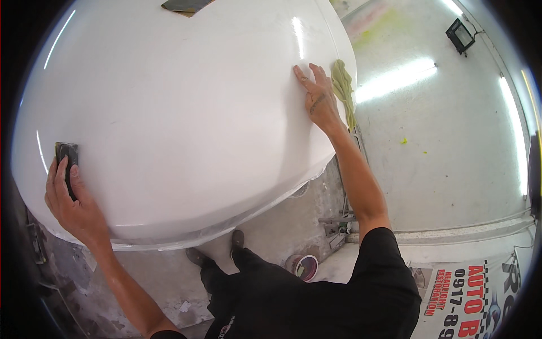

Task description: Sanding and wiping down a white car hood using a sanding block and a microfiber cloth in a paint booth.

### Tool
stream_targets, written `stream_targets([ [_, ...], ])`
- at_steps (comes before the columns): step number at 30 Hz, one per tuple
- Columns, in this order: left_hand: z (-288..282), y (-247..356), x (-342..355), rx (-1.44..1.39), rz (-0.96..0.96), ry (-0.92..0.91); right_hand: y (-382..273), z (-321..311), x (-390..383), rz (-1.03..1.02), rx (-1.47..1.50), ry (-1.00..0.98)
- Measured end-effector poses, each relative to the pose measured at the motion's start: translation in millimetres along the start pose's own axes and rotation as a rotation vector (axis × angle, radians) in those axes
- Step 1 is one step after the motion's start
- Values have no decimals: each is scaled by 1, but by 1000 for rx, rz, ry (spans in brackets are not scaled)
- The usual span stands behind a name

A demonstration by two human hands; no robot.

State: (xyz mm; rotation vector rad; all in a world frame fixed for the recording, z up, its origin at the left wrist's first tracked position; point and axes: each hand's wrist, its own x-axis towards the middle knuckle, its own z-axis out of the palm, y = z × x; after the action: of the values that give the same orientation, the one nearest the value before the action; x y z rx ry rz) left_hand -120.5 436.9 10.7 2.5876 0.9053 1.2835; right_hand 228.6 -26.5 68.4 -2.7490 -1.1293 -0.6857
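While the person leaned over a large white car panel (180, 113), the left hand (70, 198) gripped a small dark sanding block (66, 164) and pressed it flat against the panel's left edge, with the fingers curled over the block's top and the thumb beside it. That hand looked slightly blurred. The right hand (317, 96) lay open and flat on the panel close to its right edge, fingers spread and pointing toward the far side, holding nothing. Just beside that hand, a yellowish-green rag (343, 90) hung over the panel's right edge, its bunched end touching the white surface and the rest trailing downward. The panel was glossy and curved, catching streaks of light near its far right corner and along its left edge. At the far edge of the panel a flat dark sheet (183, 5) rested, partly cut off by the frame. Below the panel's near edge the person's dark shoes (217, 251) and black trousers stood on a stained grey floor (282, 220), and a black short sleeve (384, 265) covered the right upper arm. A small round tub (306, 266) with a pinkish rim sat on the floor near the shoes. To the right, well apart from the panel, a pale floor reflected long bands of light
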Motion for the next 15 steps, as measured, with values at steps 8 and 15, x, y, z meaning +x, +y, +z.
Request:
stream_targets([
  [8,2,-3,-1,3,0,-2,103,-8,37,412,-205,-148],
  [15,5,3,1,-26,-9,-6,46,4,31,190,-213,-123],
])
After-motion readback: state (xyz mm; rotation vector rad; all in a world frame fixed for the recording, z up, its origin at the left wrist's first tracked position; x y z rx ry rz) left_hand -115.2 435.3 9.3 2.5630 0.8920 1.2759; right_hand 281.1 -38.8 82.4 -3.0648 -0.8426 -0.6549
